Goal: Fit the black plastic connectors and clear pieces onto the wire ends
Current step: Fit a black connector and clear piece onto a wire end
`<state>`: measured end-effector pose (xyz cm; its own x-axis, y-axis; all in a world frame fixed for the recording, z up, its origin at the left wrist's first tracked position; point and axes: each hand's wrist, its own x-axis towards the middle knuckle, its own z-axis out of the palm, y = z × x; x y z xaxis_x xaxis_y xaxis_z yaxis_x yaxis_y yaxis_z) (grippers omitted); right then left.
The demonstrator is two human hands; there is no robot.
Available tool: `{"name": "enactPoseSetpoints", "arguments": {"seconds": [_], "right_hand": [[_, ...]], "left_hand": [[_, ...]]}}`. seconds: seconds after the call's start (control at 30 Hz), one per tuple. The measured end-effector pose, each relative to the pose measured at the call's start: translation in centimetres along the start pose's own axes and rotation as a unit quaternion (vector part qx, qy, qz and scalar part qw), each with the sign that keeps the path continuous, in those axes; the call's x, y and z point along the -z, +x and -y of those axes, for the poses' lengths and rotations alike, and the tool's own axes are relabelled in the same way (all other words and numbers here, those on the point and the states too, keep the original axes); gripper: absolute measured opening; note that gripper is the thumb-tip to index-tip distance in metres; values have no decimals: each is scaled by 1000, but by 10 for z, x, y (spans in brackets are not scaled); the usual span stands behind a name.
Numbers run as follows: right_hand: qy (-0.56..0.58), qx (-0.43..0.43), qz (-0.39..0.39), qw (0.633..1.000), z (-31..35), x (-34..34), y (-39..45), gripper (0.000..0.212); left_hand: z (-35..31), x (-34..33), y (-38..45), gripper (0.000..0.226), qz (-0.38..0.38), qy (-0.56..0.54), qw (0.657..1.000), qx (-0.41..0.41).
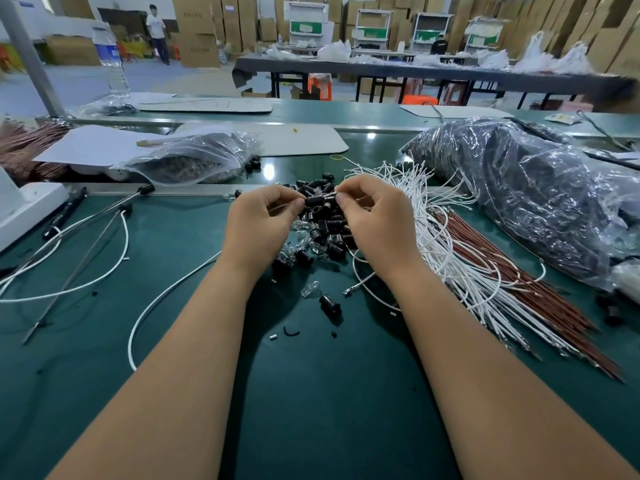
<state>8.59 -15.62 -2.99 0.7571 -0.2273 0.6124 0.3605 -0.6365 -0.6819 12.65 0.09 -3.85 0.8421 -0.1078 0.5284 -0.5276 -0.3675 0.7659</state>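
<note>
My left hand (258,225) pinches a black plastic connector (314,201) above the heap of black connectors (325,233). My right hand (375,216) pinches a white wire end (329,195) right at that connector. Clear pieces (300,244) lie mixed into the heap, and one clear piece (309,289) lies alone beside a loose black connector (329,305) nearer to me. A bundle of white wires (446,237) fans out under and right of my right hand, with brown wires (512,282) beside it.
A large plastic bag of dark parts (526,192) fills the right side. A smaller clear bag (194,161) and white paper (104,143) lie at the back left. Loose white wires (104,271) and a thin rod (79,268) cross the green mat (311,410). A water bottle (110,60) stands far left.
</note>
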Motion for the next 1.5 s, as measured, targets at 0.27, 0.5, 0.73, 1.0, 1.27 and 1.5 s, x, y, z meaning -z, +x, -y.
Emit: {"name": "enactPoseSetpoints", "arguments": {"seconds": [0.27,0.5,0.73,1.0,1.27,1.5], "right_hand": [[48,-53,7,997,0,-2,1,11],[52,-70,8,996,0,-4,0,8],[46,-68,5,997,0,-4,0,9],[24,-43,1,999,1,-7,-2,12],[87,-56,31,994,6,0,0,21],[117,-62,79,988,5,4,2,13]], "left_hand": [[-5,-7,-2,7,0,54,998,-25],[-7,-10,-3,6,-11,100,993,-67],[-8,-9,-2,7,-23,104,991,-85],[-9,-11,-2,5,18,31,999,-28],[-14,-4,1,7,47,-156,983,85],[-10,6,1,9,95,-178,975,91]]}}
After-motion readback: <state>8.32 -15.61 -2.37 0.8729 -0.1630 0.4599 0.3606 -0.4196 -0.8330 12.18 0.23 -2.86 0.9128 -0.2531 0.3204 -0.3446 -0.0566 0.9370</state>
